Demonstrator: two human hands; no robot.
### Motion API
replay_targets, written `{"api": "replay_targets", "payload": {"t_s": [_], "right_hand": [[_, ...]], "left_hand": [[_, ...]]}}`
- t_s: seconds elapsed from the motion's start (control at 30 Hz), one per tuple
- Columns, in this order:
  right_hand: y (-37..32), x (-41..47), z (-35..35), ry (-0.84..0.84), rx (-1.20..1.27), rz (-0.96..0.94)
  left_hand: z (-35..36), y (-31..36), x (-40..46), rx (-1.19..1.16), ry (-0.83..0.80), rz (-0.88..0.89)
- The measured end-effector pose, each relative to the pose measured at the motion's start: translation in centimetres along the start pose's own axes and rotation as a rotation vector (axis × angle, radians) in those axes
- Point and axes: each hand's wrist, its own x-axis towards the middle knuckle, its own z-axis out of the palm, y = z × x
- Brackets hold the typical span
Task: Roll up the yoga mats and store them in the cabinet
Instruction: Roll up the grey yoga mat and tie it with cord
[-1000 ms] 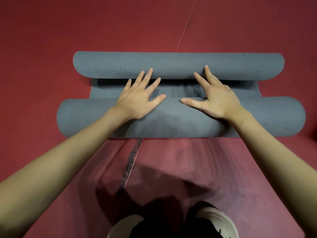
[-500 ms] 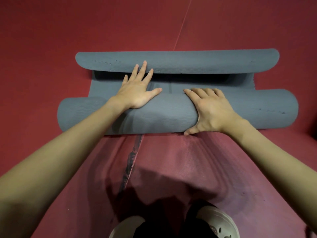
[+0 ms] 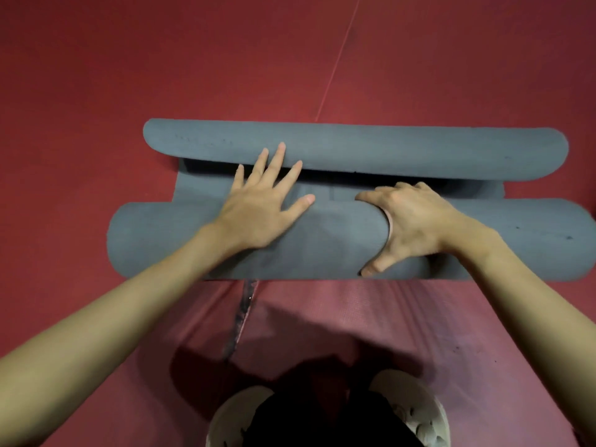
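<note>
Currently: grey yoga mat (image 3: 322, 246) rolling, right hand (image 3: 416, 227) gripping the roll to tighten it, left hand (image 3: 261, 211) lying flat beside it (fingertips reaching the curled far end), steadying it.

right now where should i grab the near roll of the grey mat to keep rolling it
Grip the near roll mid-length, from above on your side: it lies crosswise as a long cylinder, so wrap thumb under the near edge and fingers over the top, as the right hand does. The left hand lies flat on it; a matching grip there would likely keep both ends even toward the far roll.
</note>
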Motion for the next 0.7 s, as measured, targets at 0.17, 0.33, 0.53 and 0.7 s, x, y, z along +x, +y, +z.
{"api": "replay_targets", "payload": {"t_s": [0.17, 0.33, 0.53, 0.7], "right_hand": [[0.0, -1.3, 0.7, -0.051, 0.091, -0.037], [0.7, -1.5, 0.6, 0.069, 0.204, -0.055], [2.3, -1.0, 1.6, 0.416, 0.252, -0.067], [2.4, 0.2, 2.3, 0.66, 0.245, -0.023]], "left_hand": [[1.6, 1.6, -3.1, 0.06, 0.025, 0.007], [1.2, 1.0, -1.0, 0.035, 0.05, -0.022], [0.1, 0.7, 1.1, 0.042, 0.057, -0.032], [-0.2, 0.6, 1.6, 0.058, 0.068, -0.031]]}}
